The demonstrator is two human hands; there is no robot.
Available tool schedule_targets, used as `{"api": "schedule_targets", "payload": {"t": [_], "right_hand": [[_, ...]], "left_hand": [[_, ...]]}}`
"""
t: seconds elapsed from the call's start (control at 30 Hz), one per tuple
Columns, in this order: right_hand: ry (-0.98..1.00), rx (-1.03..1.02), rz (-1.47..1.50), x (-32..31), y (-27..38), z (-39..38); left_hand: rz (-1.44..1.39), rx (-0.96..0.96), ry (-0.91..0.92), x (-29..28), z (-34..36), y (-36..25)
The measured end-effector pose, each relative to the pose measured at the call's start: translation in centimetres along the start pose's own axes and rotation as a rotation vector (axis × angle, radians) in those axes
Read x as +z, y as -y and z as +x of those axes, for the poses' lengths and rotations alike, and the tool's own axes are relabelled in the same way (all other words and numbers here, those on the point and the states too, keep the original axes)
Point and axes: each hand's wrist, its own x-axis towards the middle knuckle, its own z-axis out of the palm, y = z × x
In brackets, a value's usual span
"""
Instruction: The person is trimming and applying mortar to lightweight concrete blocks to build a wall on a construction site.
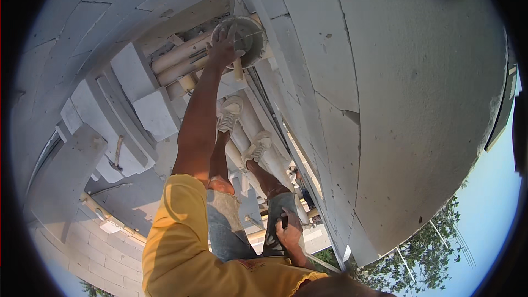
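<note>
My left arm stretches far forward, and my left hand [223, 49] is at the near left rim of a round grey bucket [263, 40] with wet-looking grey stuff inside. Its fingers are spread over the bucket and seem to hold nothing. Just below the thumb, a short wooden handle [238, 70] sticks out at the rim; what it belongs to is hidden. My right hand [290, 232] rests low by my right thigh, fingers curled round something small and dark [284, 220] that I cannot make out.
Bamboo poles [184, 55] lie under the bucket and my feet. Pale blocks [157, 113] are stacked at the left, with a hammer-like stick [118, 151] on them. A tall block wall [418, 104] rises close on the right. Gaps between the poles show a drop below.
</note>
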Motion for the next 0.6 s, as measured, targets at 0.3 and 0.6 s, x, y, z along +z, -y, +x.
{"api": "schedule_targets", "payload": {"t": [0.3, 0.6], "right_hand": [[0.016, 0.108, 0.046, 0.6, -1.0, 1.0], [0.164, 0.342, 0.677, 0.4, 0.7, 3.1]], "left_hand": [[-0.621, -0.129, 0.084, 2.7, 1.5, 1.8], [-0.801, -0.071, -0.032, -15.2, -21.6, -6.9]]}}
